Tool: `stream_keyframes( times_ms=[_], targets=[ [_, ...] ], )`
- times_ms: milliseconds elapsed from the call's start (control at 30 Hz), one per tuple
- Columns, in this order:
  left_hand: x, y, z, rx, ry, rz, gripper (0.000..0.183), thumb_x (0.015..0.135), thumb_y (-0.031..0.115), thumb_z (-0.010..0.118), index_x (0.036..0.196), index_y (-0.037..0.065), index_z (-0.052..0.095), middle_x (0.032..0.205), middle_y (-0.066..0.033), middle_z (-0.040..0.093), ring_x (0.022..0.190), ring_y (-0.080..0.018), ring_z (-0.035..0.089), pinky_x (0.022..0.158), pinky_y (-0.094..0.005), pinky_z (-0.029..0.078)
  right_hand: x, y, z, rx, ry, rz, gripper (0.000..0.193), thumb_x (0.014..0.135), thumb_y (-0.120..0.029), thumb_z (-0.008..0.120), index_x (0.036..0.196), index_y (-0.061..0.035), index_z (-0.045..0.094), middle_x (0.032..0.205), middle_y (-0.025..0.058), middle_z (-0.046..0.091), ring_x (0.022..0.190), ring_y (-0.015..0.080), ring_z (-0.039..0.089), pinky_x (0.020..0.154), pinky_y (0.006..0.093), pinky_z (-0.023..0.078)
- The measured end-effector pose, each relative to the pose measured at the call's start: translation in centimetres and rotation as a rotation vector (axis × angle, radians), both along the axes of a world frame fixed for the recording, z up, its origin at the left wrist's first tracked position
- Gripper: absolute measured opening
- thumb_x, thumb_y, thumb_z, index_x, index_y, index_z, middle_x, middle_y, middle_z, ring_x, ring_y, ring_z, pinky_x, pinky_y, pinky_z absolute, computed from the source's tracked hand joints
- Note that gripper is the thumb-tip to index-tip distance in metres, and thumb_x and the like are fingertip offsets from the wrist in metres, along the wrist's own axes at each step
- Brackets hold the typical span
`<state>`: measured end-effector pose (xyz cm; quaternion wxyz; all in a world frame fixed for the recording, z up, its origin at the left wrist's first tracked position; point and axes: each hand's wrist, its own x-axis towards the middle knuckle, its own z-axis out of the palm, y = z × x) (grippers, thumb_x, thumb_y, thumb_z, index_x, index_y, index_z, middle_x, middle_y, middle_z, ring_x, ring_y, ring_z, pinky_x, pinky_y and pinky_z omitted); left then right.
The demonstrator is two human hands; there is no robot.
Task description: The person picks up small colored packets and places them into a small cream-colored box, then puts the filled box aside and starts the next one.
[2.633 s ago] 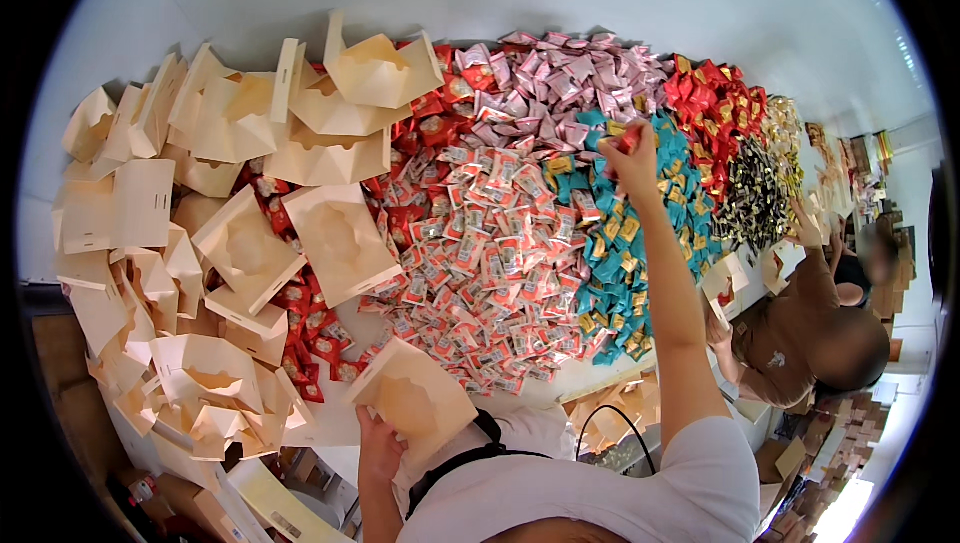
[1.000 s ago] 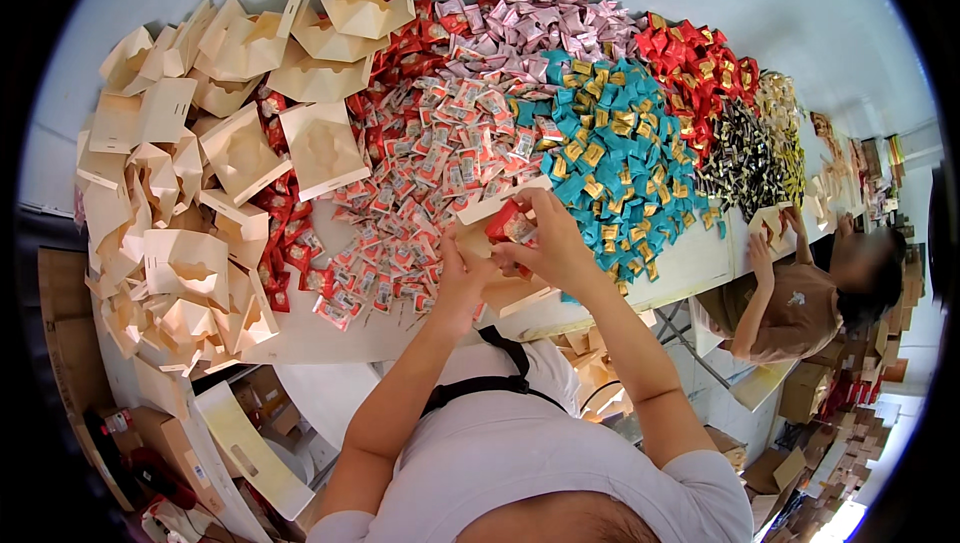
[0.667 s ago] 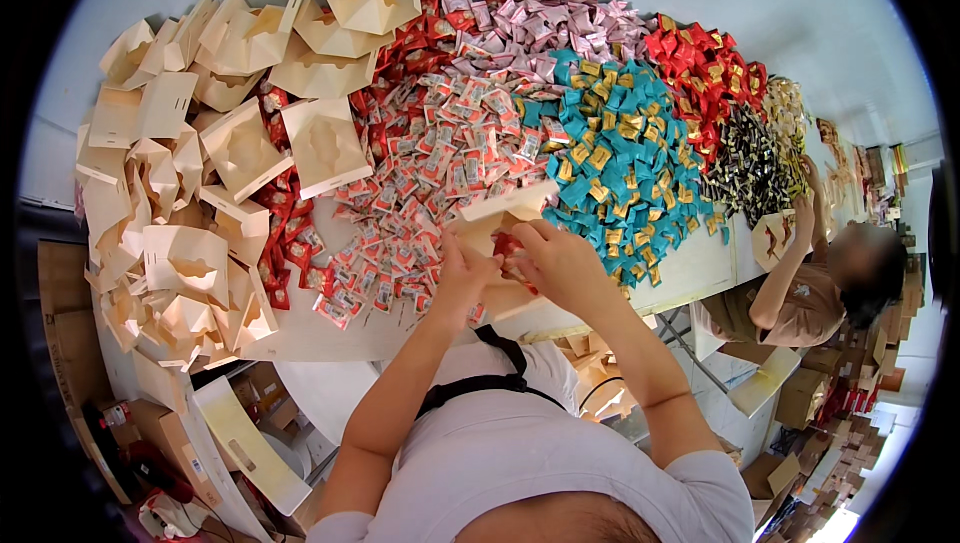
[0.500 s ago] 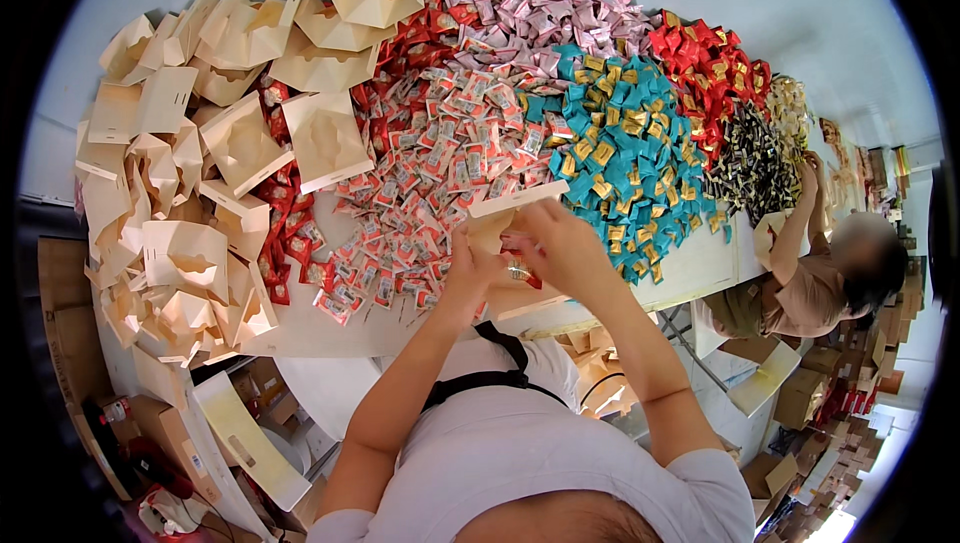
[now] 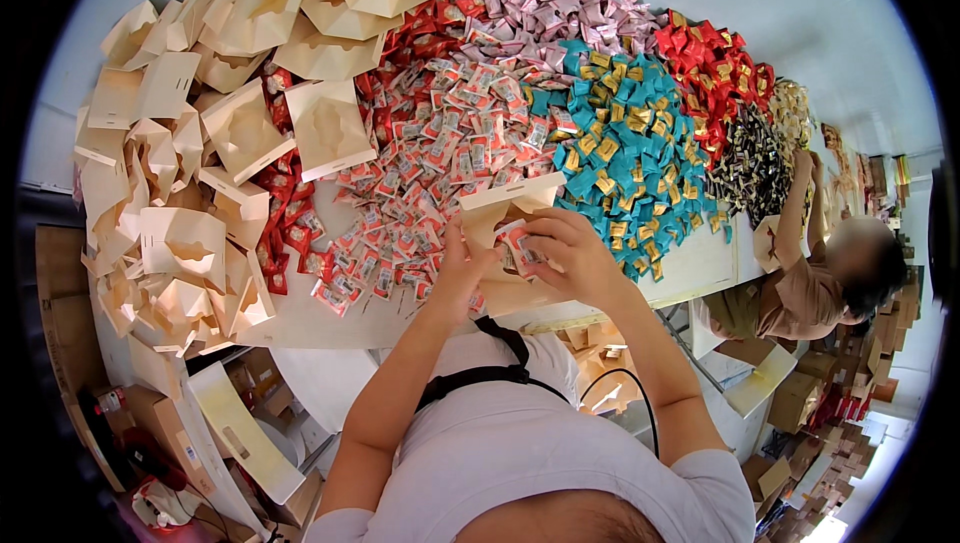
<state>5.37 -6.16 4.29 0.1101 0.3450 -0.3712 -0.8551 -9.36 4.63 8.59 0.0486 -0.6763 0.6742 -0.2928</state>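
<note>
In front of me, by the table's near edge, a cream folding carton (image 5: 512, 193) stands with its lid flap raised. My left hand (image 5: 466, 268) closes on the carton's left side. Between the fingers and thumb of my right hand (image 5: 578, 255) is a small red-and-white wrapped packet (image 5: 516, 246), over the carton's opening. My right hand hides part of the carton, and its contents cannot be made out. Just beyond lies a spread heap of similar red-and-white packets (image 5: 462, 133). Teal and gold wrapped packets (image 5: 625, 133) are heaped to the right of it.
Folded cream cartons (image 5: 180, 243) pile up at the left. Red packets (image 5: 288, 213) lie beside them. Pink (image 5: 560, 18), red (image 5: 710, 68) and black-and-gold packets (image 5: 748, 153) form heaps farther off. A co-worker (image 5: 815, 283) works at the right. Cardboard boxes (image 5: 800, 398) stand beyond.
A red-and-white packet now shows plainly in my right hand; before, my fingers were lower inside the carton near a red packet. The carton has shifted slightly left.
</note>
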Motion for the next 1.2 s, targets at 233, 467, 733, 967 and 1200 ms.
stream_keyframes(
  times_ms=[233,467,733,967,1200],
  targets=[
    [-0.2,0.6,-1.8,-0.271,-0.03,-0.086,0.062,0.075,0.007,0.058,0.126,0.014,0.023,0.107,-0.0083,0.047,0.091,-0.0157,0.053,0.067,-0.0269,0.05,0.3,0.8,-0.3,0.066,0.315,-0.28,0.018,0.06,-0.011,0.064,0.077,-0.0092,0.06,0.107,0.0101,0.051,0.102,0.0258,0.048,0.083,0.0375,0.037],
    [-0.9,0.9,-0.2,-0.091,0.078,-0.077,0.064,0.075,0.003,0.055,0.128,0.013,0.022,0.111,-0.0102,0.047,0.093,-0.0162,0.054,0.071,-0.0281,0.05,0.1,2.5,-2.1,-0.074,-0.214,-0.419,0.051,0.061,-0.01,0.071,0.105,-0.0035,0.045,0.104,0.0152,0.046,0.098,0.0338,0.045,0.08,0.0407,0.04],
    [-1.6,2.7,-0.9,-0.224,0.099,-0.182,0.064,0.074,0.001,0.054,0.129,0.009,0.022,0.117,-0.0098,0.046,0.108,-0.0175,0.048,0.089,-0.0307,0.042,1.9,6.5,-2.8,0.132,-1.103,-0.776,0.082,0.065,-0.013,0.075,0.13,-0.0044,0.025,0.115,0.0156,0.046,0.1,0.0235,0.052,0.081,0.0332,0.045],
    [-4.4,6.3,-0.6,-0.056,0.058,-0.567,0.073,0.08,0.01,0.056,0.137,0.014,0.01,0.128,-0.0151,0.036,0.114,-0.0215,0.042,0.089,-0.036,0.042,-0.9,18.4,-11.6,-0.064,-1.64,-0.948,0.068,0.074,-0.018,0.068,0.128,-0.0086,0.027,0.105,0.0103,0.052,0.086,0.0199,0.058,0.066,0.0309,0.051],
    [0.1,2.7,-1.6,-0.028,-0.089,-0.605,0.063,0.084,0.017,0.054,0.135,0.016,0.018,0.121,-0.0118,0.042,0.099,-0.0209,0.052,0.077,-0.0384,0.049,-16.4,28.1,-13.8,-0.431,-2.035,-1.402,0.031,0.067,-0.049,0.071,0.073,-0.0254,0.051,0.056,-0.0075,0.047,0.036,0.0052,0.037,0.03,0.0146,0.027]
  ],
)
